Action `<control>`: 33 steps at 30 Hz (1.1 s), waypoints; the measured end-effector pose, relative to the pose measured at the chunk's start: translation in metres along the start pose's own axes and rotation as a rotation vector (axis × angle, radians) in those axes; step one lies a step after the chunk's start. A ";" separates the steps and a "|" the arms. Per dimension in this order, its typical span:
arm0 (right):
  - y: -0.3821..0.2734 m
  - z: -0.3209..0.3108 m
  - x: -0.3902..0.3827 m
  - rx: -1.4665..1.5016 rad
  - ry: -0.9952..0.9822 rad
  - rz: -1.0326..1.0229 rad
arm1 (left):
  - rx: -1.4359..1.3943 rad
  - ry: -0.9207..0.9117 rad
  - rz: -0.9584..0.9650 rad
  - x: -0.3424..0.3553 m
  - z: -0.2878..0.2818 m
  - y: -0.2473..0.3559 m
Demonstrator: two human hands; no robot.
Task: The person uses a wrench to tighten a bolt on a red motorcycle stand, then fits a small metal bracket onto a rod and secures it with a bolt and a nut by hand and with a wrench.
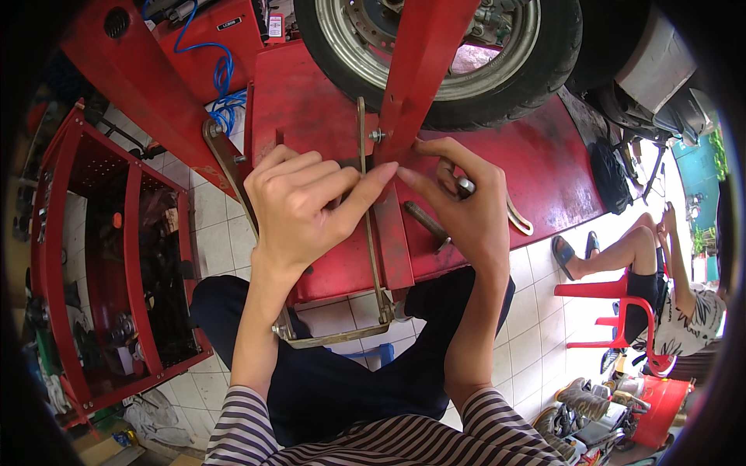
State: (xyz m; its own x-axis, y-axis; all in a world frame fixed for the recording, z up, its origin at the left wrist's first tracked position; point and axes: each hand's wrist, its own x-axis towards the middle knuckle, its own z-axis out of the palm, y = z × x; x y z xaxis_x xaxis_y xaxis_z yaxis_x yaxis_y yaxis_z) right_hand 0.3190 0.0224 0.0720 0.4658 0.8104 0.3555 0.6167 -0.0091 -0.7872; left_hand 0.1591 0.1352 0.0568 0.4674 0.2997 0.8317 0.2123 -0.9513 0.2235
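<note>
My left hand [299,202] is closed with its fingers curled. Its thumb reaches across a flat metal bracket bar [360,140] to the red steel post [410,101]; whatever it may pinch is hidden. Facing it, my right hand [474,206] has thumb and forefinger at the post's right side. Its curled fingers hold a shiny round-ended metal piece [465,186], mostly covered by the hand. A bolt with a nut [377,136] sticks out of the post just above the hands. Below them, a dark metal rod [426,221] slants beside the right hand.
A wheel with a black tire [497,113] stands on the red platform [544,171] behind the post. Another red post [148,93] rises at left, near a red tool cart [140,264] and blue hose [224,74]. At right, a person sits on a red chair [622,311].
</note>
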 end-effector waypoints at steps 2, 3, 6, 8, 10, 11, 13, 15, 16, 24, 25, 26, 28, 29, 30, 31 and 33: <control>0.001 0.003 0.000 0.031 0.023 -0.019 | -0.004 0.043 -0.161 0.005 0.000 0.007; 0.001 0.003 0.000 0.032 0.020 -0.014 | -0.006 0.064 -0.242 0.007 0.000 0.009; 0.000 0.003 0.000 0.032 0.015 -0.002 | 0.067 0.024 -0.153 0.002 0.003 -0.001; -0.001 0.003 -0.001 0.030 0.016 0.003 | 0.087 0.026 -0.064 -0.001 0.003 -0.004; -0.002 0.002 0.000 0.025 0.012 0.006 | 0.069 0.051 -0.046 -0.001 0.002 -0.003; -0.001 0.002 0.000 0.022 0.009 0.008 | 0.052 0.067 -0.063 -0.001 0.002 -0.002; -0.002 0.002 0.000 0.022 0.008 0.005 | -0.012 0.113 -0.204 0.004 0.001 0.005; -0.002 0.002 0.000 0.023 0.011 0.001 | 0.063 0.046 -0.169 0.005 0.001 0.004; -0.002 0.002 0.000 0.023 0.014 -0.001 | 0.099 0.012 -0.150 0.005 0.001 0.003; 0.003 -0.009 0.000 0.024 0.042 -0.060 | -0.052 0.117 -0.013 0.001 -0.003 0.001; 0.003 -0.013 0.001 -0.026 0.082 -0.101 | -0.043 0.122 -0.006 0.001 -0.005 0.003; 0.004 -0.016 0.002 -0.077 0.121 -0.142 | -0.034 0.127 0.001 0.001 -0.007 0.004; 0.002 -0.023 -0.002 0.081 0.136 -0.003 | -0.013 0.127 0.018 0.003 -0.016 0.012; -0.001 -0.027 -0.005 0.153 0.122 0.033 | -0.001 0.127 0.027 0.005 -0.023 0.017; -0.004 -0.032 -0.008 0.224 0.112 0.071 | 0.021 0.128 0.066 0.006 -0.032 0.021; -0.008 -0.036 -0.009 0.282 0.106 0.113 | 0.012 0.129 0.084 0.007 -0.042 0.023; -0.008 -0.036 -0.010 0.452 0.119 0.034 | -0.038 0.195 0.076 0.006 -0.059 0.026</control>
State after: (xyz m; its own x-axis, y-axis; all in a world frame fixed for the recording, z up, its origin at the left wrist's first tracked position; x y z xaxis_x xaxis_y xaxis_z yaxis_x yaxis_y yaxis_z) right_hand 0.3328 -0.0069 0.0929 0.5664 0.7410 0.3606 0.2740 0.2434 -0.9304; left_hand 0.1168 0.1084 0.0976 0.3056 0.2106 0.9286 0.1481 -0.9739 0.1721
